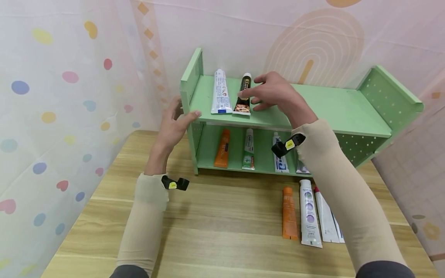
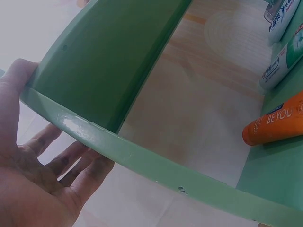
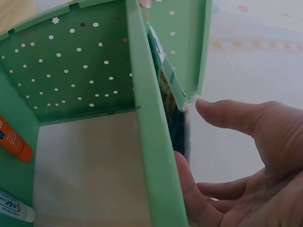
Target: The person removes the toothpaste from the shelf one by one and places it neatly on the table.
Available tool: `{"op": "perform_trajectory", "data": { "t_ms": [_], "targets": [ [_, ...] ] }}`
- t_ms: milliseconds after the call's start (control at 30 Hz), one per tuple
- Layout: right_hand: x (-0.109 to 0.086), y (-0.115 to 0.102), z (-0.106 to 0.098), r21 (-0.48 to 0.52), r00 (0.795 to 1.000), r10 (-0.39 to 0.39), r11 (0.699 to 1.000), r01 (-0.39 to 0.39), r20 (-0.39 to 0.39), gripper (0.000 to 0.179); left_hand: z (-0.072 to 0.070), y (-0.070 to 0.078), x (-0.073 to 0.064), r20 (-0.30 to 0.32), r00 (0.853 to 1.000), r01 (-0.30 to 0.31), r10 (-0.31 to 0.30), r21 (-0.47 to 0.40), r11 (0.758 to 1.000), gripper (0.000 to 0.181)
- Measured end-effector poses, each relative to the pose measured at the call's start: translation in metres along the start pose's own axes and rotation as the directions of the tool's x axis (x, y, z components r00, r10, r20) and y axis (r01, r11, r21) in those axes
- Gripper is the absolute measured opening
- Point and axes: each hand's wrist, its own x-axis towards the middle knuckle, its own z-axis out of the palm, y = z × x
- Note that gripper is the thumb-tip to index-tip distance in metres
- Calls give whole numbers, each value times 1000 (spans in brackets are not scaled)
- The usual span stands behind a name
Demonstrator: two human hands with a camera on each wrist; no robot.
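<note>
On the upper shelf of a green two-tier rack [image 1: 323, 104] lie a white toothpaste tube [image 1: 220, 92] and a black toothpaste tube [image 1: 242, 101], side by side near the left end. My right hand [image 1: 272, 92] is over the shelf, fingers spread, one finger overlapping the black tube in the head view. From the right wrist, thumb and fingers [image 3: 189, 189] stand apart beside the tube's dark edge. My left hand [image 1: 174, 125] grips the rack's left side panel [image 2: 80, 125], thumb at the front edge and fingers behind the outer face.
The lower tier holds an orange tube [image 1: 223, 148], a green-and-white tube [image 1: 248, 150] and others to the right. In front of the rack, another orange tube [image 1: 289, 214], a white tube [image 1: 309, 216] and more tubes lie on the wooden table [image 1: 222, 231]. A patterned curtain hangs behind.
</note>
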Motion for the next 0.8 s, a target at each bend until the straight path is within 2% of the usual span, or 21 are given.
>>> {"op": "perform_trajectory", "data": {
  "t_ms": [200,400,600,800],
  "targets": [
    [3,-8,11,-53,999,4,999,-7,-52,95,0,-1,0,-1,1000,5,-5,5,1000,56],
    [0,-12,15,-79,998,11,997,-16,-64,88,0,-1,0,0,1000,7,-7,-1,1000,56],
    [0,-13,9,-104,1000,-2,995,-1,-25,72,-1,-1,-1,5,1000,9,-9,0,1000,57],
    [1,-12,6,-163,999,-23,986,27,24,69,-1,0,-1,7,1000,12,-12,0,1000,58]
  ]
}}
